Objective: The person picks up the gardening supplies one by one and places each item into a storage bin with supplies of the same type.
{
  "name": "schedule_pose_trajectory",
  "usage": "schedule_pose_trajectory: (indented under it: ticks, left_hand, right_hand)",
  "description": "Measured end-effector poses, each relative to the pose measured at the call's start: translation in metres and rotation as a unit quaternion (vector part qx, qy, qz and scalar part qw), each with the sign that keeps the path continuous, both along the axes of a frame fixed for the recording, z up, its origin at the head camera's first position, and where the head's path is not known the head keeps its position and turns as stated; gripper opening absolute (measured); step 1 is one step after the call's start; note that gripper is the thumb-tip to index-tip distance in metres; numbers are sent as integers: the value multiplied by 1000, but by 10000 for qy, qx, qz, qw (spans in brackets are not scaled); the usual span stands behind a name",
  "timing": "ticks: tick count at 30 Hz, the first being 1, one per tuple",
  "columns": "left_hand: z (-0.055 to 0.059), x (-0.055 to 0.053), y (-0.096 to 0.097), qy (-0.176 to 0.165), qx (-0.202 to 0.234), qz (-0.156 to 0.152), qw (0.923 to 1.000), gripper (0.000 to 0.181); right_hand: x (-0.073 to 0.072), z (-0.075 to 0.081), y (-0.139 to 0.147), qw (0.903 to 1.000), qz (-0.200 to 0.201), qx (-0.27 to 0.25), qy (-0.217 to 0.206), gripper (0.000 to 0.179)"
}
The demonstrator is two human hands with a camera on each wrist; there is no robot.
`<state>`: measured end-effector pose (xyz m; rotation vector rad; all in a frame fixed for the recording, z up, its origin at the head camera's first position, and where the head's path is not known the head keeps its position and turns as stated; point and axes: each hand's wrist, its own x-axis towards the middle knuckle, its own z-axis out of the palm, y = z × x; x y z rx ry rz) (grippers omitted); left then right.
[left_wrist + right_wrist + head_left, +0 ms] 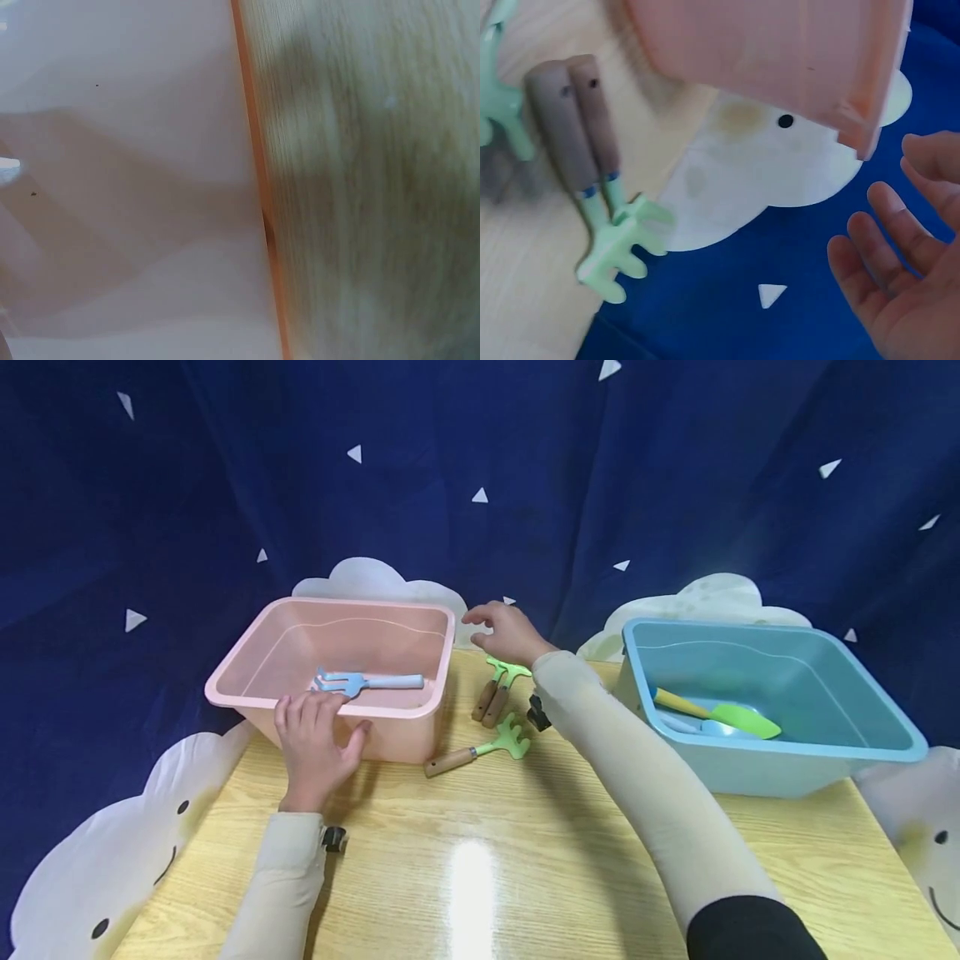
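My left hand (313,745) grips the near wall of a pink bin (390,727), its fingers over the rim and the thumb outside. Inside that bin lies a light blue toy hand rake (375,682). Off the bin's right side, my right hand (510,631) hovers with loosely bent fingers and nothing in them. Below it, two green rakes with wooden handles (585,142) lie side by side, their heads toward the curtain. Nearer to me on the table lies another green rake (480,750), its head pointing right. The left wrist view shows mostly pink bin wall (150,262).
A blue bin (772,772) stands on the right of the wooden table (405,860). It holds a green shovel with a yellow handle (742,720) and a light blue shovel (723,731). A dark blue curtain (480,543) with white clouds hangs behind the table.
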<state>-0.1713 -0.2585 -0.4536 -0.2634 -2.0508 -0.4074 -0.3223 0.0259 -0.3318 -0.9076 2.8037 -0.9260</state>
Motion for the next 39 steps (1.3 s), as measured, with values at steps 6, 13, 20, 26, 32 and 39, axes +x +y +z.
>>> schedule_pose_trajectory:
  ticks: [6,13,20,26,32,39]
  left_hand:
    - [-1,0,0,-1,29,-4,10000,47]
    - [0,1,1,-111,47,-23,9999,46]
    - [0,1,2,-124,64,11,9999,46]
    - [0,3,3,-117,79,21,9999,46]
    - [0,4,3,-145,50,23,9999,47]
    - [1,3,3,-37,89,22,10000,46]
  right_hand:
    - [7,-24,5,9990,136,394,132,37]
    - [27,-51,5,9961,348,803,113,35]
    - [57,-83,1,9915,999,833,32,33]
    - [86,-112,-5,9803,1657,1040,269,32]
    - [97,-128,-8,9597,1839,2045,575,43]
    - [97,-130,-9,9634,1730,1929,691,42]
